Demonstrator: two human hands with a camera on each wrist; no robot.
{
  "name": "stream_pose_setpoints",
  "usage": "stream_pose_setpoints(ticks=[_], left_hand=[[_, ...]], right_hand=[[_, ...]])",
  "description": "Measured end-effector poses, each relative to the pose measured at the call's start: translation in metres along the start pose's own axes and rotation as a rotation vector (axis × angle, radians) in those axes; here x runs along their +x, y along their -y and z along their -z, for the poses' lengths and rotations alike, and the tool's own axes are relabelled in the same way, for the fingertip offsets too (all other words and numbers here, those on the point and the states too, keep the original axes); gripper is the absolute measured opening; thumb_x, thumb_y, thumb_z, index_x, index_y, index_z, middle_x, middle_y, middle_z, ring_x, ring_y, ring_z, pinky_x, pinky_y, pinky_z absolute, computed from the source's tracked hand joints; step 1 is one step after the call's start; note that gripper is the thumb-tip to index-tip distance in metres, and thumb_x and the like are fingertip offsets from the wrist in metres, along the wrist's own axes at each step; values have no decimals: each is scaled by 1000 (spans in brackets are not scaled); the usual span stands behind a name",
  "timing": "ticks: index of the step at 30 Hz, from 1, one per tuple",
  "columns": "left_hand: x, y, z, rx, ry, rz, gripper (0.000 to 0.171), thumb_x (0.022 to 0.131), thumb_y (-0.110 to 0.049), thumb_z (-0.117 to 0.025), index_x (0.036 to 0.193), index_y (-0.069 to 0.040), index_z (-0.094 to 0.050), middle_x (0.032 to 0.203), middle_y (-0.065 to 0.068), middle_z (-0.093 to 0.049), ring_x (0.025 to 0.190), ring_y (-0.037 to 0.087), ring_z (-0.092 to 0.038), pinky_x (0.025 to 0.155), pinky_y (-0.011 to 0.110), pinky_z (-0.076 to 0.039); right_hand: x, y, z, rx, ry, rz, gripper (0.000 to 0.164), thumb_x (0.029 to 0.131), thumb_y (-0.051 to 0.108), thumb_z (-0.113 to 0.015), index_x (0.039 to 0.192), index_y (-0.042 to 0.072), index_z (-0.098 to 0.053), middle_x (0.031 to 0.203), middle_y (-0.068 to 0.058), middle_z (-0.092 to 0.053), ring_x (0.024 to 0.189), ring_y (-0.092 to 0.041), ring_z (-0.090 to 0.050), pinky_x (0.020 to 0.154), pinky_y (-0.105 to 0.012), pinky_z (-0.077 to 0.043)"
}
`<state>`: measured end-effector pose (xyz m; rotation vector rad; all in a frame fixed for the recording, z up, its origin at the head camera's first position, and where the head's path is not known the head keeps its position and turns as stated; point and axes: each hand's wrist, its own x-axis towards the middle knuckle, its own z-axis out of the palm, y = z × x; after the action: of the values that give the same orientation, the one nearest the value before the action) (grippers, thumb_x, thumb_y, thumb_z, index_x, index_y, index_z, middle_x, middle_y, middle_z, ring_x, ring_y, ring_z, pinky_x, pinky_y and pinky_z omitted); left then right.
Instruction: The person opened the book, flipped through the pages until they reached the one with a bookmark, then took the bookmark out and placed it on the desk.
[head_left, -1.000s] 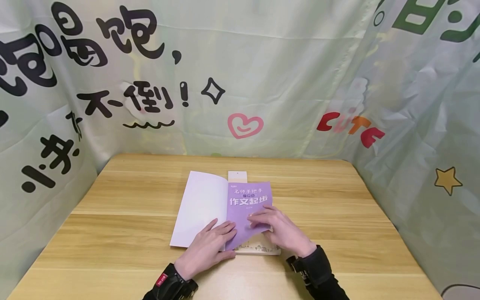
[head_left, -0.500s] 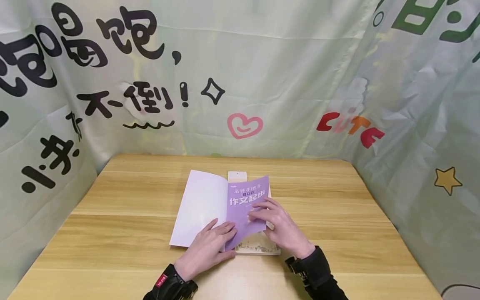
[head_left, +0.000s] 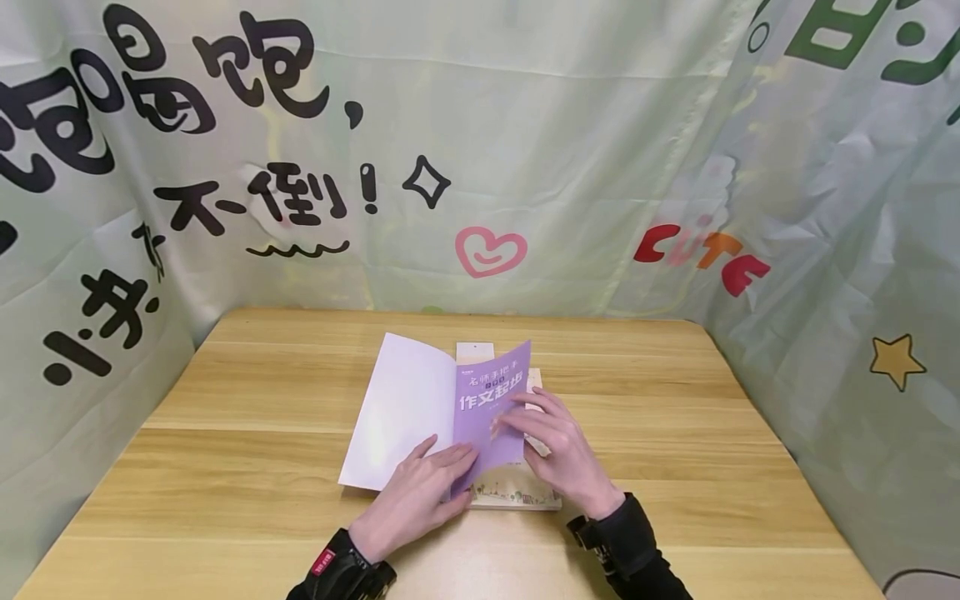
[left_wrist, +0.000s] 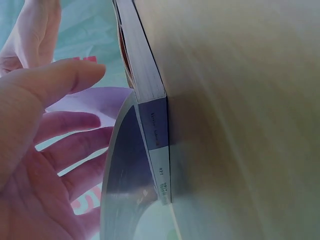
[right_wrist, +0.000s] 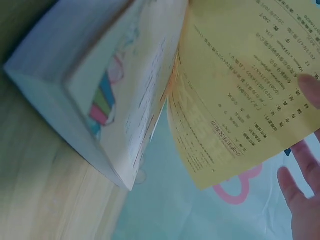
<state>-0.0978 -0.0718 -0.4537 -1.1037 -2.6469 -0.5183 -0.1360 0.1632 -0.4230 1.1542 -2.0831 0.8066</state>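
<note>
An open book [head_left: 412, 417] lies on the table, its blank white inside cover folded to the left. My left hand [head_left: 416, 492] rests on the book near the spine with fingers extended; its palm and thumb fill the left of the left wrist view. My right hand [head_left: 558, 446] holds the free edge of a purple title page [head_left: 480, 446], fingers on its front and thumb on its back. The page curves upward. In the right wrist view its yellow printed back [right_wrist: 240, 95] faces the camera. Beneath it shows a cream page [head_left: 513, 487] with small drawings along the bottom.
A pale tab-like strip [head_left: 475, 353] sticks out past the book's top edge. The wooden table [head_left: 247, 433] extends around the book. A printed curtain [head_left: 570, 167] encloses the back and sides.
My right hand has moved a little left, lifting and curling the purple page further toward the spine. More of the cream page shows. The cover has risen slightly; my left hand stays almost still.
</note>
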Motion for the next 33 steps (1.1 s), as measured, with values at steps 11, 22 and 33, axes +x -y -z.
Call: stream_pose_setpoints(ticks=[11,22,33], left_hand=[[2,0,0,-52,-93,-15,49,86,-19,-65,130,2,-58,124,11,-64,112,20,-60,102,59,-39],[3,-1,0,-106,-169,-25,54,85,-14,-63,137,-2,-52,107,3,-72,87,10,-66,99,61,-41],[4,0,2,-159,-240,-4,49,87,-15,-62,133,-3,-54,119,8,-67,103,17,-63,98,60,-43]], right_hand=[[-1,5,-15,-12,-163,-83,40,72,1,-76,110,-7,-68,117,-26,-64,116,-41,-53,100,-61,-39],[18,34,-18,180,-115,-390,47,85,-11,-61,130,-17,-48,142,-34,-34,128,-47,-36,100,-63,-34],[35,42,-23,418,-54,-579,47,100,-5,-41,144,-14,-27,151,-31,-17,138,-39,-19,106,-59,-29]])
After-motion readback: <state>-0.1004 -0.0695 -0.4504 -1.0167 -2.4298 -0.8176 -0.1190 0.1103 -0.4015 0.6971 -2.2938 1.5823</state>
